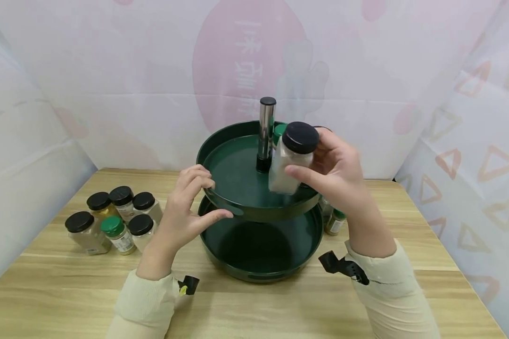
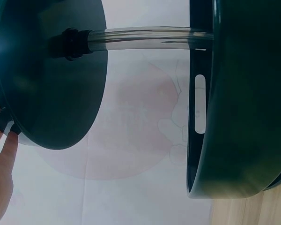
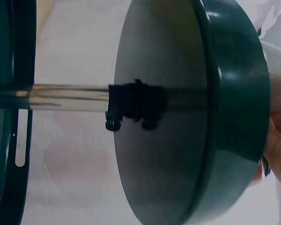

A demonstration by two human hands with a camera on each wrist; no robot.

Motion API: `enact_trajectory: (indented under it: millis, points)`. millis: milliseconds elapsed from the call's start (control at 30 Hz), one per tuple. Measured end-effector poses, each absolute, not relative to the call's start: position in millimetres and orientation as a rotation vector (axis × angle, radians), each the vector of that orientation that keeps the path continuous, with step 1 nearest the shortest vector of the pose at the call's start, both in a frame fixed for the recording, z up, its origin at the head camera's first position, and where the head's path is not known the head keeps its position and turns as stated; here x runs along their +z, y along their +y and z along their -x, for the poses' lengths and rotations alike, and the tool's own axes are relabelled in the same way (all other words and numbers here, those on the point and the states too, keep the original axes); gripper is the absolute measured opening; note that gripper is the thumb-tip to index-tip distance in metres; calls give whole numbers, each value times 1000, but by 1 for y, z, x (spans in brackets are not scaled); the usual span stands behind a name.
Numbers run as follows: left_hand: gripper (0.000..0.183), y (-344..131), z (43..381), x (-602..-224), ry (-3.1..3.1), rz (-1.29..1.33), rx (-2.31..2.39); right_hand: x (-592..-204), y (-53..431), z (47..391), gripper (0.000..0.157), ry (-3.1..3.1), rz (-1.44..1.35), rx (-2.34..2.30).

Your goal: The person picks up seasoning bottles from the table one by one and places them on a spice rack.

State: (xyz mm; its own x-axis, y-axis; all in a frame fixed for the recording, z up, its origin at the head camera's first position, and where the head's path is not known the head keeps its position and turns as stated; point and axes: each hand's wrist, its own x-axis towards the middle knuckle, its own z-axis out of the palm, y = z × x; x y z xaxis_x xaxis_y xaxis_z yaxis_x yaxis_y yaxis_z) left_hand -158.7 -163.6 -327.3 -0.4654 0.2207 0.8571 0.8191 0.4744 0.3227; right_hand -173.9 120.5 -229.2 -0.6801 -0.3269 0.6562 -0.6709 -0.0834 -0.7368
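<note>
Gripping in right fingers (image 1: pixel 332 141) clear squarish jar (image 1: pixel 283 172), black-lidded, pale-filled, near-upright, lid-end leaning toward right edge of wooden bench (image 1: pixel 254 310); curling left fingers (image 1: pixel 200 181) over round green tray (image 1: pixel 235 174).

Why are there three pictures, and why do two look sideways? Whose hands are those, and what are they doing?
There's no robot here, just a person's two bare hands. The wide picture comes from a camera on the person's head, looking down. The other two come from cameras worn on each wrist, so the stand looks tipped over, though it's upright.

On the wooden table is a green stand: an upper tray above a lower tray, with a shiny post. The left hand holds the upper tray's rim. The right hand holds a black-lidded jar over that tray. Six more jars stand together at the left.
</note>
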Motion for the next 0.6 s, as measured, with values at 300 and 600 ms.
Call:
enact_trajectory:
  millis: [300,600]
  points:
    - [62,-163,159,-328,-1949,859,-975,-230,103,179,50,-2058,-1039,1767]
    - [62,-161,159,-328,-1929,871,-983,-224,95,185,53,-2269,-1054,1721]
